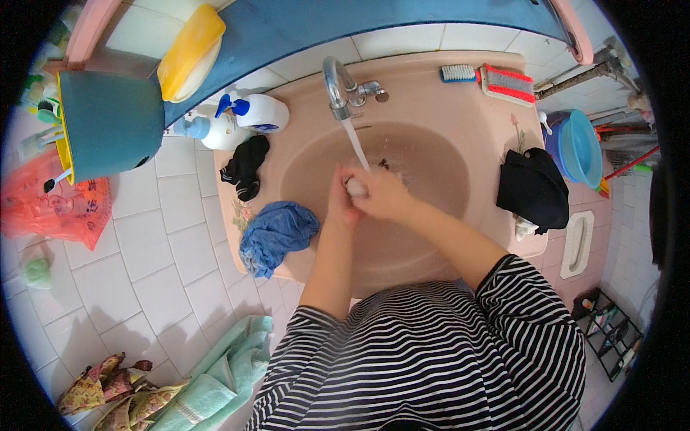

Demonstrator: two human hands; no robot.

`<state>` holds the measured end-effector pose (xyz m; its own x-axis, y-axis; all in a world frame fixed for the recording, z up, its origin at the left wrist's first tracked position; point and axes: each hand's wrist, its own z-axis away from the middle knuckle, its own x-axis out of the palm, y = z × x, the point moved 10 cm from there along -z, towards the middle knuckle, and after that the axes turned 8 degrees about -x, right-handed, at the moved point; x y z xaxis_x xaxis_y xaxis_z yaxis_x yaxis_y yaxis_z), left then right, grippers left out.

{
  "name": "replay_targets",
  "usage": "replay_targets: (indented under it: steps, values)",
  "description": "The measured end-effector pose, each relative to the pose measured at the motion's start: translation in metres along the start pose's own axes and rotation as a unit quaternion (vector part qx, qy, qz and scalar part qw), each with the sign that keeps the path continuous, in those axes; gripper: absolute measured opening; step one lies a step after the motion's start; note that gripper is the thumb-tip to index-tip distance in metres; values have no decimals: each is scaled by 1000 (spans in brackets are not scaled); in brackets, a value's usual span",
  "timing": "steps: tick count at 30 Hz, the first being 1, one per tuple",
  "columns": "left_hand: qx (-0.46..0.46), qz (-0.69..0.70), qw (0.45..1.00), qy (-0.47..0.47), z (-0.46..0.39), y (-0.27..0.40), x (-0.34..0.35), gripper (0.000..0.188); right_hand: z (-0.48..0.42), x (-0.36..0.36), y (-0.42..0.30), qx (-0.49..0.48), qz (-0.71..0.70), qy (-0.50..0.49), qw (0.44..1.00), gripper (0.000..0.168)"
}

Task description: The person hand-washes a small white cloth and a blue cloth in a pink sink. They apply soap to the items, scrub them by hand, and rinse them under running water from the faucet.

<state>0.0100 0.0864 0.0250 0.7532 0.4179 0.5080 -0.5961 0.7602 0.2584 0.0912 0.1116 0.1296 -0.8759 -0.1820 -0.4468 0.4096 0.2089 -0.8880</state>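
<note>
Water runs from a chrome faucet (pixel 340 89) into the pink washbasin (pixel 302 180). Just below the stream, my two hands meet over the bowl. My right hand (pixel 384 195) is curled around a small whitish object (pixel 356 187), possibly a bar of soap; fingers cover most of it. Upright against its left side is my left hand (pixel 339 200), palm turned inward; whether it grips the object is unclear. A crumpled blue cloth (pixel 280 231) lies on the basin's left rim, close to my left forearm. Black socks (pixel 245 167) rest behind it.
Two pump bottles (pixel 267 114) stand at the back left. On the back right lies a brush (pixel 458 74) beside a red-and-grey scrubber (pixel 506 85). Black fabric (pixel 533 188) hangs over the right rim. A blue toothbrush cup (pixel 110 124) juts in at upper left.
</note>
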Motion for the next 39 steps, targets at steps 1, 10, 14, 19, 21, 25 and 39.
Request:
replay_targets:
  steps: [1,10,14,19,21,25,39]
  values:
    - [-19,23,998,-52,8,-3,22,50,5,10,-17,-46,-7,-28,999,37]
    - [-33,91,987,-130,-21,-32,38,29,-7,-32,63,159,135,137,968,18]
    - [66,-163,967,-182,-31,-8,2,24,10,-6,-6,62,82,92,990,22]
    - [20,42,999,-10,4,-13,21,27,10,-1,-3,28,115,94,989,27]
    - [-5,53,998,34,10,-22,33,27,-14,-27,62,202,86,83,972,24]
    - [5,24,985,-172,-34,-11,-10,27,7,-3,2,76,85,89,989,26]
    - [42,87,918,-385,-22,-4,7,53,-5,23,-2,53,-45,-21,997,30]
